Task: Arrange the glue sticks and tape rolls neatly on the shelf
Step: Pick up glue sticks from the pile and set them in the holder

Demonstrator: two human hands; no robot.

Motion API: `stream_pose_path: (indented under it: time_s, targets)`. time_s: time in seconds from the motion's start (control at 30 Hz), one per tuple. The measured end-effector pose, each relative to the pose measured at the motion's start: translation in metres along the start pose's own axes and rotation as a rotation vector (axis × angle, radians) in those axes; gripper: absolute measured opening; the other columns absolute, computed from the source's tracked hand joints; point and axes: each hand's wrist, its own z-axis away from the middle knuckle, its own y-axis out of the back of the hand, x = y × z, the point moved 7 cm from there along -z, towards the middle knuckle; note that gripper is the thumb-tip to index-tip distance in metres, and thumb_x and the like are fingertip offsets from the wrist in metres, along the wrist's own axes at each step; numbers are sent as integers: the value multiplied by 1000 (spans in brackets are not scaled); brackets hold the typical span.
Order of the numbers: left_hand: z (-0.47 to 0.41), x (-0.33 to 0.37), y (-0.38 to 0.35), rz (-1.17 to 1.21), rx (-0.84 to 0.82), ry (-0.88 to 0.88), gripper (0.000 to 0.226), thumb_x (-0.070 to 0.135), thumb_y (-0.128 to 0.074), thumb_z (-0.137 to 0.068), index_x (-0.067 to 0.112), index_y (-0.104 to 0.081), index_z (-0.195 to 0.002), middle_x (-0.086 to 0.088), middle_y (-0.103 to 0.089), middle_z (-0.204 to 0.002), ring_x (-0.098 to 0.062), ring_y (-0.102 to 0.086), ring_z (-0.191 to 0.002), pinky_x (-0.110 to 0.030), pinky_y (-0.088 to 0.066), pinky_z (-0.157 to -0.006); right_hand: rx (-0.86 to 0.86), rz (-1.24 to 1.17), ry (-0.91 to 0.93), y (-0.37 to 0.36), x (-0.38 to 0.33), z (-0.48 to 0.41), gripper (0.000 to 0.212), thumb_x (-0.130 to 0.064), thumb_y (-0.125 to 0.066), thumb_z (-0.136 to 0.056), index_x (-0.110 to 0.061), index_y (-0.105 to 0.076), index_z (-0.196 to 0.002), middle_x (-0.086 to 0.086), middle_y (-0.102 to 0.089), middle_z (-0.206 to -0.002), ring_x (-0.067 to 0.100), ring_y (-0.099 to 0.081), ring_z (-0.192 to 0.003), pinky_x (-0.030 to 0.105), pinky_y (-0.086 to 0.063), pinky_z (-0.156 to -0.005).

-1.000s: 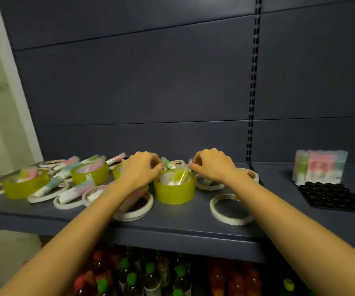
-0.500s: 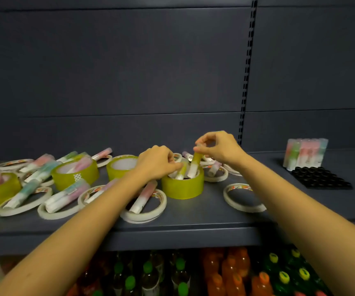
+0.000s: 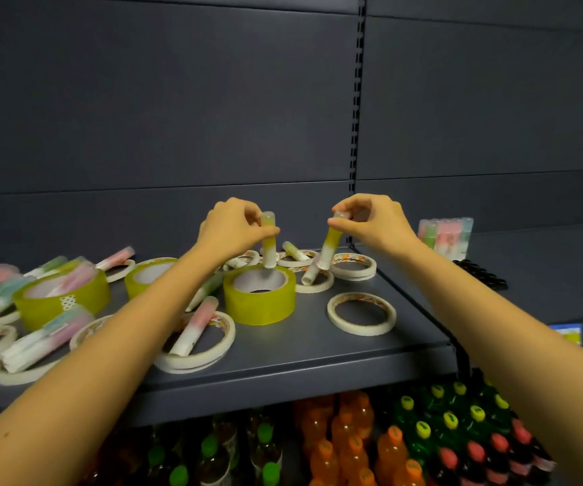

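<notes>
My left hand pinches the top of a yellow glue stick held upright, its lower end just above the core of a yellow tape roll. My right hand pinches another yellow glue stick, tilted, above a white tape ring. More glue sticks and tape rolls lie scattered over the left of the dark shelf; a pink glue stick rests across stacked white rings.
An empty white tape ring lies at the shelf's right end. On the neighbouring shelf stand upright glue sticks beside a black tray. Bottled drinks fill the shelf below. The back panel rises close behind.
Both hands have risen from the yellow tape roll, each lifting a yellow glue stick out of its core. The view has shifted right and closer.
</notes>
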Motion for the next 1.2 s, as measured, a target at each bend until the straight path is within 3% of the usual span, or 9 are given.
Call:
stream_pose_path:
  time_s: [0.13, 0.3, 0.5, 0.97, 1.2]
  targets:
    - [-2, 37, -14, 39, -34, -98, 23, 36, -74, -75, 14, -68, -80, -3, -68, -78, -19, -61, -76, -35, -51, -72, 66, 56, -16, 31, 17, 2, 25, -25, -74, -80, -13, -69, -101, 3, -69, -97, 18, -65, -93, 33, -53, -87]
    - [-6, 83, -48, 21, -78, -152, 19, 30, -76, -74, 20, -61, -79, 12, -58, -65, -13, -57, -71, -29, -48, -70, 124, 90, -36, 73, 48, 3, 25, -23, -74, -80, -12, -68, -101, 4, -70, -98, 19, -66, -94, 33, -53, -88]
    - [-13, 138, -98, 20, -131, -186, 20, 33, -79, -69, 24, -63, -76, 12, -62, -67, -13, -62, -73, -29, -50, -70, 165, 154, -42, 126, 94, -3, 23, -25, -75, -78, -17, -69, -99, -3, -67, -89, 11, -63, -84, 25, -50, -80]
    - [-23, 216, -201, -37, 28, -160, 23, 36, -75, -74, 27, -65, -93, 13, -67, -86, -9, -51, -73, -27, -44, -68, 11, 183, 71, 182, 176, -30, 24, -24, -77, -77, -15, -69, -98, -6, -64, -86, 12, -63, -82, 27, -51, -80]
    - [-30, 224, -221, -139, 73, -111, 21, 35, -73, -75, 25, -67, -93, 11, -70, -89, -13, -62, -89, -28, -48, -73, -13, 124, 112, 184, 194, -39, 21, -23, -76, -77, -18, -69, -96, -9, -63, -83, 10, -61, -78, 23, -48, -77]
